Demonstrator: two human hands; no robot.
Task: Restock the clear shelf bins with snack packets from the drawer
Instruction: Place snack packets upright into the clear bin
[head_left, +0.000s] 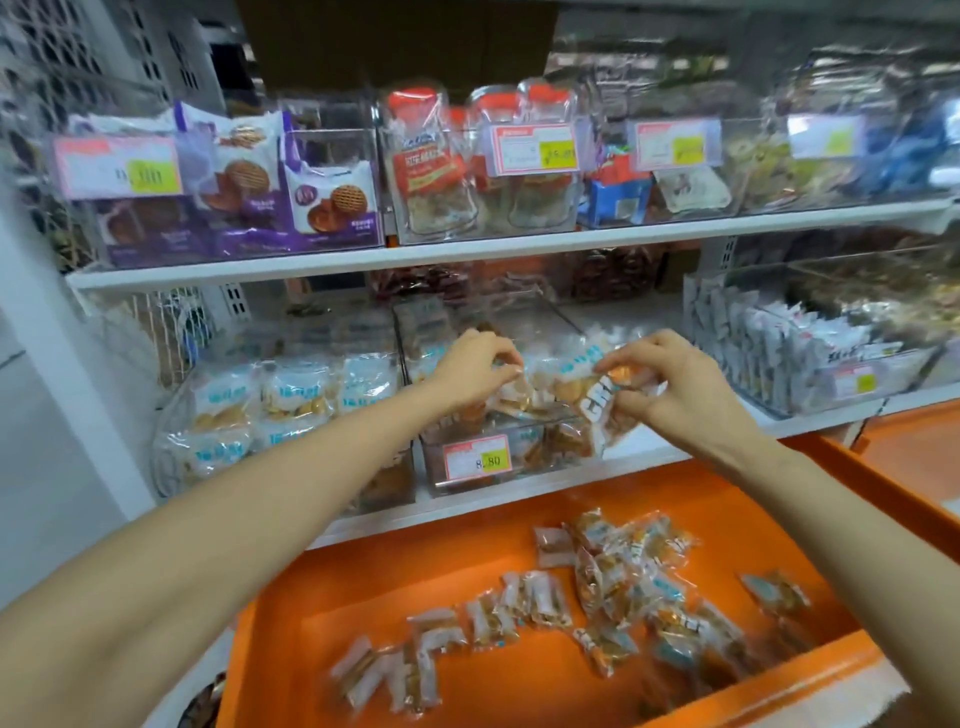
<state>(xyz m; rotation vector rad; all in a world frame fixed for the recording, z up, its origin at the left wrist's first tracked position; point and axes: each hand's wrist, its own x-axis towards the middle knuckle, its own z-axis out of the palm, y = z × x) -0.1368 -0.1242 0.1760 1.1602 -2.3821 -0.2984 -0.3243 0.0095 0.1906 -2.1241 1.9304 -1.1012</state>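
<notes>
Both my hands reach into a clear shelf bin on the lower shelf, the one with a red price tag reading 8.80. My left hand pinches small clear snack packets lying on the pile inside it. My right hand holds a clear packet with white letters and orange biscuits over the bin's right front corner. Below, the open orange drawer holds several loose snack packets of the same kind, scattered across its floor.
A clear bin of blue-labelled biscuit packs stands left of the target bin, and a bin of white sachets stands to the right. The upper shelf carries bins of purple cookie packs, jars and other snacks. A white wall is at left.
</notes>
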